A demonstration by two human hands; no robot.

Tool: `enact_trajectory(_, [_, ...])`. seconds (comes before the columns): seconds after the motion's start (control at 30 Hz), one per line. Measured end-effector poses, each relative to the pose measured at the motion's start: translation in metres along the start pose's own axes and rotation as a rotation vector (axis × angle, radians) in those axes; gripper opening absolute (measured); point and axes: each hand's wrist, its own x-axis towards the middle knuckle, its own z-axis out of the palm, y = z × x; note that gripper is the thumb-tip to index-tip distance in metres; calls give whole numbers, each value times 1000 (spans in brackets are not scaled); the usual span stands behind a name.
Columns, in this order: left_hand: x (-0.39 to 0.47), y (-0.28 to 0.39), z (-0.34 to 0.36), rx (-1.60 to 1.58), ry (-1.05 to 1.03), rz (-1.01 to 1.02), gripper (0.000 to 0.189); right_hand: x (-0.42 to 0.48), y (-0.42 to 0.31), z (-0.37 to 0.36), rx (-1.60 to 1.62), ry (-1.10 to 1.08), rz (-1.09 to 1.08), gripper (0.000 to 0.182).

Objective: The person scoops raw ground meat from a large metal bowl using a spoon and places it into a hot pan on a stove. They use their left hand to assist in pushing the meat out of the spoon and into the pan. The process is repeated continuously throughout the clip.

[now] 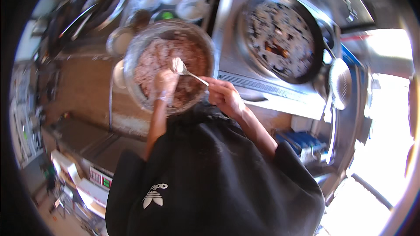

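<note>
A large metal bowl [129,68] holds a pinkish minced mixture [193,52], which looks like raw ground meat. My left hand [165,82] is over the mixture, blurred, with a thin clear covering around it near the wrist; its fingers are hard to make out. From the right, my right hand [224,95] grips the handle of a metal spoon [193,76] at the bowl's near right rim. The spoon's head carries a pale lump of mixture [177,65] right beside the left hand's fingers.
To the right, a wide dark wok [315,68] on the steel stove contains foamy liquid and dark and browned pieces. A perforated skimmer [341,83] lies at its right. Several small bowls [192,8] stand behind the metal bowl. Another pan with utensils [123,3] is at the far left.
</note>
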Motion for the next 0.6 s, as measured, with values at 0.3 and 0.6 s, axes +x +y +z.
enact_trajectory(0.3, [-6, -32, 10, -113, -118, 242, 35, -76, -110, -101, -499, 522, -548, 38])
enact_trajectory(0.6, [-12, -21, 34, 51, -396, 229, 66, -107, -129, -190, -1806, 1122, -343, 29])
